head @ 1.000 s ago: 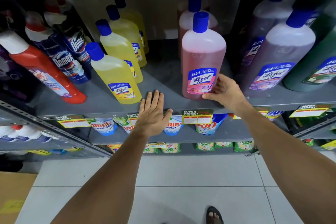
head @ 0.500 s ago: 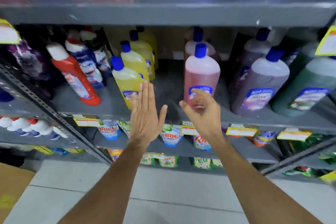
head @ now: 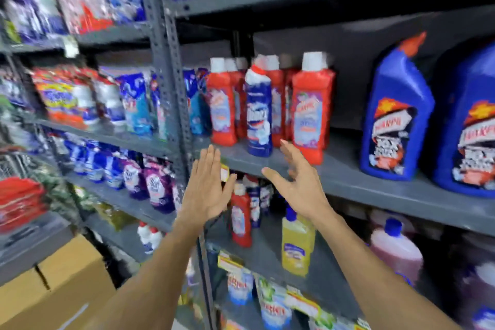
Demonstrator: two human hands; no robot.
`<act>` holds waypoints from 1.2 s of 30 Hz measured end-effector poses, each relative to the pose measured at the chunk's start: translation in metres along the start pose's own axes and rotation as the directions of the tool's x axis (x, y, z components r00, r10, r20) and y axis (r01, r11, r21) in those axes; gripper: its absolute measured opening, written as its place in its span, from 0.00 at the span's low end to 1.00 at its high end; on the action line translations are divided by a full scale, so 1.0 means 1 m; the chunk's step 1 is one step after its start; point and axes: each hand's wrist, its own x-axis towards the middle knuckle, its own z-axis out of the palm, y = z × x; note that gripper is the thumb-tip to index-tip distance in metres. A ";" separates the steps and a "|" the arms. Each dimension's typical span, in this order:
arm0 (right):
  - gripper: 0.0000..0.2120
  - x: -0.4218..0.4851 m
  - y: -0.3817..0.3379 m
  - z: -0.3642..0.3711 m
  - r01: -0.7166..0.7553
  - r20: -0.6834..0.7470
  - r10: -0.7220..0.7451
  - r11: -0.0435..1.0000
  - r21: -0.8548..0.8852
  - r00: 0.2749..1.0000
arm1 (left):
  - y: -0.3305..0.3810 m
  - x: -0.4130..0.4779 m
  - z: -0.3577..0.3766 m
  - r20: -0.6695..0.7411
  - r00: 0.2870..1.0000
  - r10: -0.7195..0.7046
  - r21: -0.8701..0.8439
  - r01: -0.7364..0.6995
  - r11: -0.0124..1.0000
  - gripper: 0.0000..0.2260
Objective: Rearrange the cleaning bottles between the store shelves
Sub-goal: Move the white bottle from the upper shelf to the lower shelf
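Observation:
The view is blurred by motion. On the grey upper shelf stand several red bottles with white caps and one dark blue Domex bottle among them. My left hand is raised flat, fingers together, just below that shelf's front edge and holds nothing. My right hand is spread with fingers apart just below and right of the Domex bottle, touching no bottle. On the shelf below stand a red bottle, a yellow bottle and a pink bottle.
Two large blue jugs stand at the right of the upper shelf. A grey perforated upright post divides this bay from the left bay, which holds detergent pouches. A cardboard box sits at lower left.
The view has swung up and left, from the Lizol shelf to the shelf above. Both hands left the lower shelf and rose in front of the red and blue bottles, holding nothing.

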 end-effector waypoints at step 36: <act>0.37 0.136 0.008 0.078 -0.215 -0.399 0.172 0.974 -0.066 0.901 | -0.064 0.087 0.054 0.145 0.964 0.222 -0.181 -0.194 0.964 0.29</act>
